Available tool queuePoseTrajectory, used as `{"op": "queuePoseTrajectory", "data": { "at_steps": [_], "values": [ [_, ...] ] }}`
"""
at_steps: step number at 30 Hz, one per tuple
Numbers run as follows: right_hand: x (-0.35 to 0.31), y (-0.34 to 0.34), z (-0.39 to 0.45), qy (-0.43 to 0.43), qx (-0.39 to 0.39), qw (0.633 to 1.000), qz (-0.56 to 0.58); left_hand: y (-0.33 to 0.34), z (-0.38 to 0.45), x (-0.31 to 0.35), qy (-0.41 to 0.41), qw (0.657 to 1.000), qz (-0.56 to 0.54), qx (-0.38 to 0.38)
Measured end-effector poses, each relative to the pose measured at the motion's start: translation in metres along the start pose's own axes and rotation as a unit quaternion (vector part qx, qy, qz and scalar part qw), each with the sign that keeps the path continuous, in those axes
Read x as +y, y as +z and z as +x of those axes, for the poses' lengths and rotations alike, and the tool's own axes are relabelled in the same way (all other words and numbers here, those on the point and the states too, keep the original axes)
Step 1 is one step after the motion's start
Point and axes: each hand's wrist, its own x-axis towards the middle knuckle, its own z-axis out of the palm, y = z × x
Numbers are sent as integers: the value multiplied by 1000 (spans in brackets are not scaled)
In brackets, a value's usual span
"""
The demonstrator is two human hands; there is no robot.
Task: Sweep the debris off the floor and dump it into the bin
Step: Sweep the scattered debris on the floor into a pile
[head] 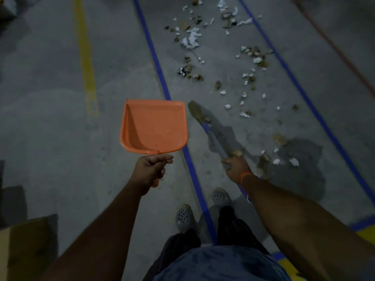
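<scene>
Sweeping is at an early stage, judging by the floor. Debris lies scattered across the concrete floor in the lane between two blue floor lines, running from near the person's feet to the far top of the view. It consists of white paper scraps, brown crumpled pieces and one shiny fragment. No gathered pile is visible.

Left hand: the fingers are curled round the handle of an orange dustpan. The pan is held above the floor with its open lip pointing away from the person. Its inner surface shows no debris, so nothing has been collected in it at present.

Right hand: the fingers wrap the blue shaft of a broom. The bristle head points forward, just beside the right edge of the dustpan and close to the nearest scraps. Whether the bristles touch the floor cannot be determined in the dim light.

Remaining work, as a judgement:
1. Draw the scattered pieces into one heap.
2. Lower the dustpan to the floor and sweep the heap into it.
3. Carry the load to the bin and tip it out.

No bin is visible in this view. A yellow floor line runs to the left of the lane.
</scene>
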Motion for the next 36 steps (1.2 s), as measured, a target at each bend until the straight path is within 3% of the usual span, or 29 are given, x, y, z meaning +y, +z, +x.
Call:
{"op": "queuePoseTrajectory", "data": {
  "at_steps": [11,20,28,32,36],
  "values": [
    [61,71,-118,99,51,991,78,-6,-43,-43,-22,993,80,-83],
    [104,125,-214,227,174,934,214,23,-103,-82,-3,984,128,-127],
    [138,183,-293,320,194,885,275,37,-141,-110,9,966,184,-181],
    [133,197,-288,354,187,857,324,40,-133,-98,5,963,184,-197],
    [105,196,-259,359,155,858,332,33,-100,-85,2,960,182,-212]
  ]
}}
